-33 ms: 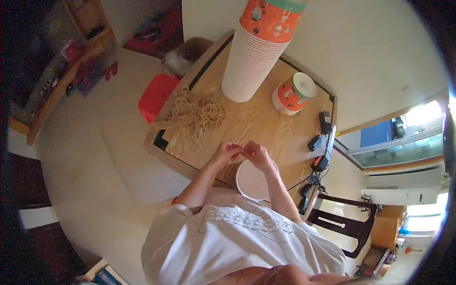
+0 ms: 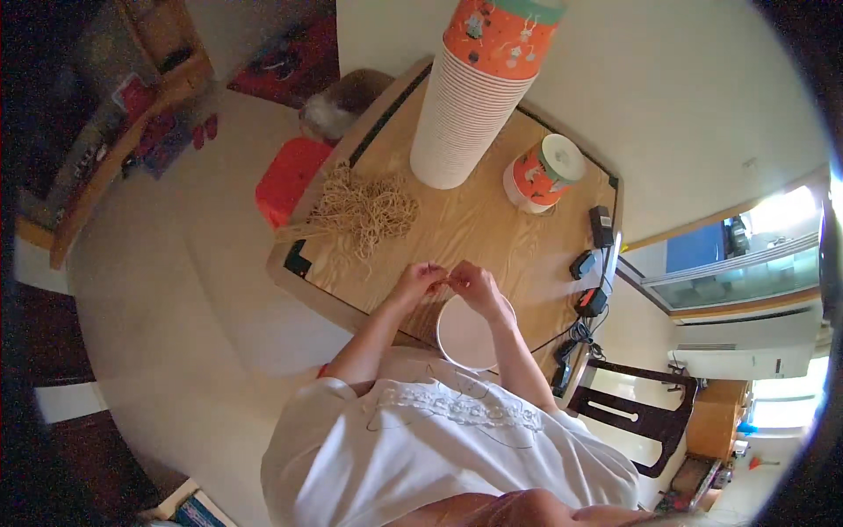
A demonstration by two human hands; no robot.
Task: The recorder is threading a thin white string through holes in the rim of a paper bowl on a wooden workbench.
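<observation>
My left hand (image 2: 423, 279) and my right hand (image 2: 475, 285) meet fingertip to fingertip over the near part of the wooden table (image 2: 474, 230). Both are closed in a pinch; whatever lies between the fingers is too small to make out. Just below my right hand, a white paper bucket (image 2: 467, 338) shows its round open top close to my body, partly hidden by my right wrist. A tangled heap of tan twine (image 2: 364, 211) lies on the table beyond my left hand.
A tall stack of paper buckets (image 2: 474, 110), the top one orange and green, rises at the far side. A smaller orange bucket with a white roll-like piece (image 2: 562, 158) stands right of it. Black adapters and cables (image 2: 590, 303) line the right edge. A dark chair (image 2: 641, 413) stands right.
</observation>
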